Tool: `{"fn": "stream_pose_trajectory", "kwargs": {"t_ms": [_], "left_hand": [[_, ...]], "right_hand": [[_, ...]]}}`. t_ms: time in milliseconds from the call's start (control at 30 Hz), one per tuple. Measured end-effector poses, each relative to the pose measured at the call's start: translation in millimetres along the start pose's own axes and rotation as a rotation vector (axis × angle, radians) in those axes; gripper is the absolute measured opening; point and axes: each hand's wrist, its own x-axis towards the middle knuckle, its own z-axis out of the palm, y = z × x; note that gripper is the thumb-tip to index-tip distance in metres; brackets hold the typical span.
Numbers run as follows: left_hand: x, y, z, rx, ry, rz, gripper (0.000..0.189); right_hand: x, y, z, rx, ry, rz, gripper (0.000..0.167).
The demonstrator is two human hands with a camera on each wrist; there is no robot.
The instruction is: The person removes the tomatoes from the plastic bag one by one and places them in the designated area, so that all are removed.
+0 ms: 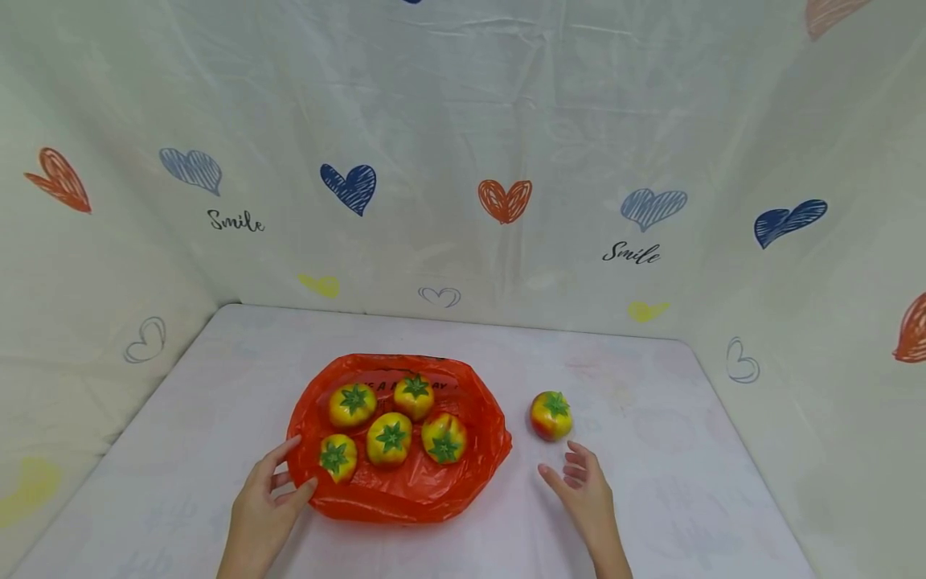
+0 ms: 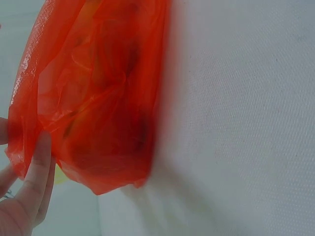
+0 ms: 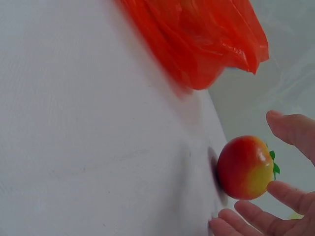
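A red plastic bag (image 1: 415,508) lies wide-mouthed on the table, holding several glossy yellow-red, persimmon-like fruits with green star-shaped tops, such as the middle fruit (image 1: 388,440). My left hand (image 1: 264,503) holds the bag's left rim between thumb and fingers, also seen against the red film (image 2: 98,113) in the left wrist view. To the right of the bag, a single loose fruit (image 1: 551,416) sits on the table, redder on the side seen in the right wrist view (image 3: 245,168). My right hand (image 1: 584,490) is just in front of it, thumb and fingers spread, holding nothing.
The white table (image 1: 651,386) has a back edge along a hanging pale cloth (image 1: 434,104) printed with hearts and "Smile" lettering. The cloth also rises on the left and right sides.
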Motion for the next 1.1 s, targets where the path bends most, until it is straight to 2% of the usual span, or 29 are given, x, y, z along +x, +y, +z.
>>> {"fn": "stream_pose_trajectory", "kwargs": {"t_ms": [100,233,333,433,500,633,800,1000,1100], "left_hand": [[-0.2,0.8,0.1,-0.002,0.003,0.0,0.064],[-0.3,0.7,0.3,-0.004,0.001,0.0,0.064],[-0.3,0.5,0.4,-0.003,-0.001,0.001,0.064],[0.1,0.9,0.5,-0.006,-0.005,-0.001,0.064],[0.5,1.3,0.6,-0.007,-0.007,-0.003,0.065],[0.4,1.6,0.6,-0.001,-0.009,-0.004,0.065],[-0.1,1.7,0.4,0.002,-0.007,0.004,0.064],[0.6,2.2,1.0,-0.002,-0.005,0.005,0.064],[0.7,2.0,1.2,0.001,-0.003,0.005,0.064]], "right_hand": [[-5.9,-5,0,0.012,-0.003,0.012,0.069],[-15.5,-12,3,0.032,0.052,-0.034,0.058],[-22.1,-17,6,0.051,0.105,-0.119,0.048],[-29.2,-26,7,0.084,0.12,-0.211,0.043],[-34.5,-33,6,0.12,0.105,-0.263,0.04],[-43.8,-49,8,0.142,0.063,-0.313,0.036],[-51.0,-62,17,0.156,-0.013,-0.398,0.031],[-52.7,-72,33,0.095,-0.164,-0.397,0.03],[-50.9,-76,41,0.057,-0.223,-0.444,0.031]]}}
